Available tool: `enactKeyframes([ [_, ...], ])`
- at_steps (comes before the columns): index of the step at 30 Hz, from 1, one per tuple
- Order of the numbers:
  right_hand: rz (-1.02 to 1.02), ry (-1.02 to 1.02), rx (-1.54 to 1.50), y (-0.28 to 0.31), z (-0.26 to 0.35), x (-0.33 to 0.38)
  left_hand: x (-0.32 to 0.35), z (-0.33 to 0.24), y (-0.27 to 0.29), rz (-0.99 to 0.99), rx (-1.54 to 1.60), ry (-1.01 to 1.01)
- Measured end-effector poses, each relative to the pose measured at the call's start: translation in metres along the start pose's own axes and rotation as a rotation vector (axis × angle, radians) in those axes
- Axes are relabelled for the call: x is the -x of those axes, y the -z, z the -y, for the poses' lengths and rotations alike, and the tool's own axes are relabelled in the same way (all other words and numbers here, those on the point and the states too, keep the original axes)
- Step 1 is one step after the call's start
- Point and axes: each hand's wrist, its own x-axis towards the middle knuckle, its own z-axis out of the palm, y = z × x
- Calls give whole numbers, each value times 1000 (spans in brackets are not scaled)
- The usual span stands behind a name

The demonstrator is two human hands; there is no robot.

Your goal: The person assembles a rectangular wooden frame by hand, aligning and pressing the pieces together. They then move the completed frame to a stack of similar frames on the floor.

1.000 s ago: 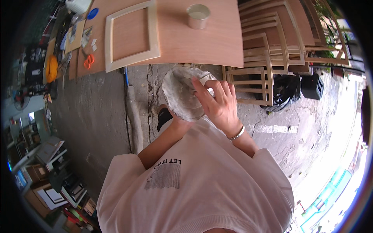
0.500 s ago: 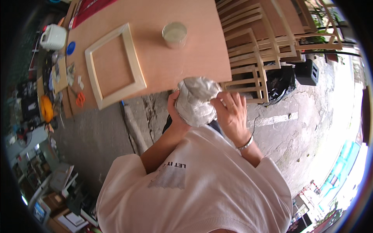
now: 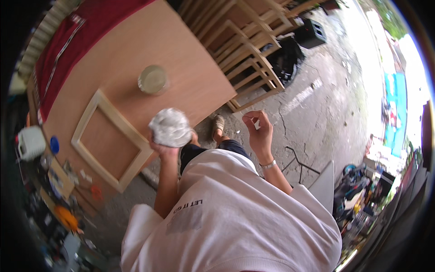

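Observation:
My left hand (image 3: 165,150) holds a crumpled, rounded whitish-grey bundle (image 3: 170,128) from below, near the table's front edge. Whether it is cloth or a bag is unclear from its blurred, wrinkled surface. Away to the right, my right hand (image 3: 260,132) is raised over the floor with thumb and fingertips pinched together. Anything between those fingertips is too small to make out. On the wooden table (image 3: 195,68) stands a clear cup (image 3: 153,80) of pale, cloudy liquid. Left of the bundle lies a bare wooden frame (image 3: 121,121).
Slatted wooden frames (image 3: 247,47) lean beyond the table's right edge. A dark red cloth (image 3: 68,59) covers the table's far left. A white jug (image 3: 31,143), a blue lid (image 3: 55,144) and orange scissors (image 3: 96,192) are at the left. Cracked concrete floor (image 3: 312,109) lies right.
My view has turned right. My right hand has come off the bundle and moved away to the right. The bundle, still in my left hand, has moved left.

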Motion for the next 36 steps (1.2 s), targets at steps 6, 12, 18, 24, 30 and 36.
enactKeyframes([
  [6, -273, -575, -401, 19, -136, 5, -31, -31, -11, -366, -355, -261],
  [12, -387, -858, -413, 52, -249, -18, -10, -53, -35, -370, -1380, -1192],
  [18, -389, -828, -434, 60, -358, -97, 20, -35, -34, -366, -1562, -1161],
  [24, -346, -949, -694, 48, -460, -207, 70, 28, -18, -498, -1848, -1004],
  [30, -417, -1139, -1075, 38, -607, -294, 139, 79, -8, -669, -2325, -716],
  [36, -598, -1143, -885, 100, -640, -374, 177, 119, -8, -913, -2347, -487],
])
